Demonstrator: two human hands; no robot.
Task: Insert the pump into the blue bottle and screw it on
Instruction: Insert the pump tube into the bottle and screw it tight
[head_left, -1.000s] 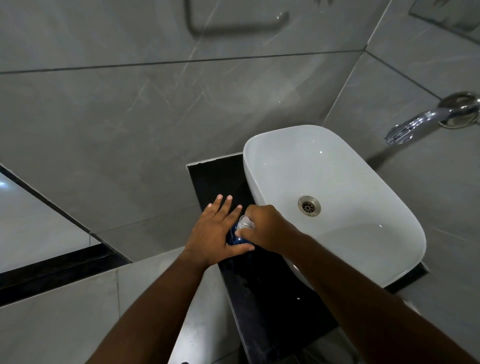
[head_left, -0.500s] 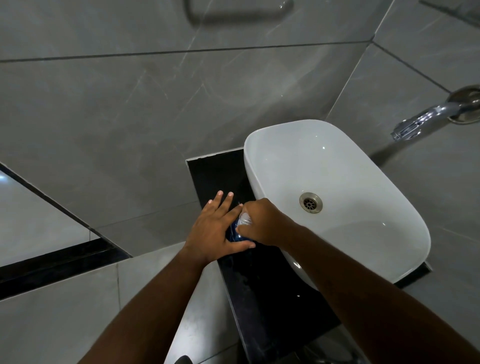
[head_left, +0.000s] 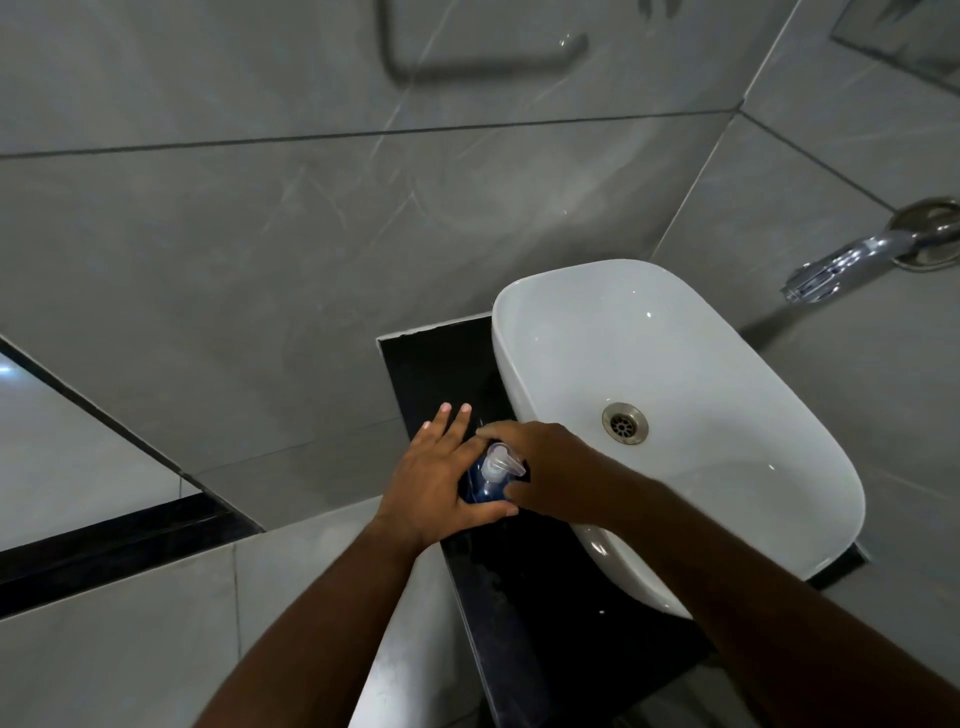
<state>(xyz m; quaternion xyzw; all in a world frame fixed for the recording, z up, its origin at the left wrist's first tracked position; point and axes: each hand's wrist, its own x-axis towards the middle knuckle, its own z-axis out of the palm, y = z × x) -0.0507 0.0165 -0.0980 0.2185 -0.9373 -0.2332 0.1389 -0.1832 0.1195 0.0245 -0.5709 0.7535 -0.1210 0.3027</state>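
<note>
left grip: fingers straight, thumb hooked | right grip: fingers curled, seemingly pinching

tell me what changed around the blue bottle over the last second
The right hand shifted its grip round the clear plastic pump, so the pump's head, hidden under that hand before, now shows between the hands. Nothing was let go. The left hand still braces the blue bottle, which stays on the black counter beside the white oval basin.

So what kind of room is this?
Most likely a bathroom: a white basin with a drain, a chrome tap on the grey tiled wall, and a blue bottle with a pump on the black counter.
</note>
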